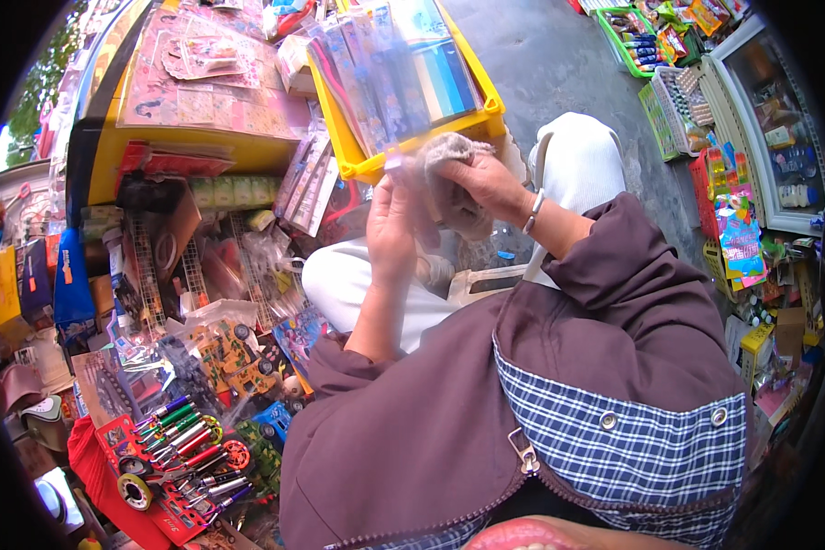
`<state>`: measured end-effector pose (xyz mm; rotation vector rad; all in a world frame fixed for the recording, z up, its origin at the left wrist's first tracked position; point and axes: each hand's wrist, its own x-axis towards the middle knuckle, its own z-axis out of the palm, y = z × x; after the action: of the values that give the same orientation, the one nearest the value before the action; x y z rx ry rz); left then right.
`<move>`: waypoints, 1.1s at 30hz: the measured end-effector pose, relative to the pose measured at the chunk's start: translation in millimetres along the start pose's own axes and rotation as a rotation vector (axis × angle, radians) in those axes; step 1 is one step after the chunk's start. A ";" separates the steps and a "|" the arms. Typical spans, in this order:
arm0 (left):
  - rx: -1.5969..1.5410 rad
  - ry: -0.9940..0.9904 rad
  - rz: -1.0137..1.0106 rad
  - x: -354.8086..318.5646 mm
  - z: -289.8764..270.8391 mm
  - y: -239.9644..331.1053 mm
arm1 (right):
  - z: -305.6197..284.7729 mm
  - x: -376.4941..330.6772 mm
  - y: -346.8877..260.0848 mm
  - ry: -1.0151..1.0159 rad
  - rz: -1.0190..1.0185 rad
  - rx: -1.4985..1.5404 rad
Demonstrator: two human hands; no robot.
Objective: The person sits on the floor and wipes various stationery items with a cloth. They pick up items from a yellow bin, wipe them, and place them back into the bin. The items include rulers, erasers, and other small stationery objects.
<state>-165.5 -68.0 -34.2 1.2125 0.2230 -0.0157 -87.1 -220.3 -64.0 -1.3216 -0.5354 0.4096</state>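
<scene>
The left hand (391, 229) stands upright with its fingers together, backing a clear plastic packet (411, 183) that rises between both hands; the packet's exact edges are hard to make out. The right hand (488, 183), a bracelet (533, 211) at its wrist, is closed on a greyish cloth (449, 156) and presses it against the face of the packet, so cloth and packet are sandwiched between the two palms. Both hands hang over the person's lap, above the white trousers (357, 284), just in front of the near edge of a yellow tray (362, 160) that holds rows of packaged stationery in clear sleeves. The cloth almost touches the tray's near rim. To the left of the tray, close by, lies a crowded heap of packed goods, with a red card of coloured pens (179, 431) down by the left knee. To the right of the right forearm there is bare grey pavement (541, 64), the only open ground near the hands; beyond it, well apart, stand green baskets (655, 55) and a glass-topped case (770, 119).
</scene>
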 end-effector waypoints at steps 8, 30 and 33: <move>0.130 -0.064 0.121 4.8 8.0 -10.7 | -1.8 -10.5 34.0 -0.171 -0.220 -0.298; -0.242 0.289 0.191 16.7 -17.7 32.7 | 18.3 -12.1 25.2 -0.327 0.140 0.009; -0.203 0.291 0.194 16.3 -11.9 31.4 | 20.2 -6.9 4.7 -0.325 0.063 -0.107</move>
<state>-147.5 -44.2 -12.0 1.0263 0.3517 0.3470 -104.5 -207.2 -66.4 -1.3857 -0.7964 0.6617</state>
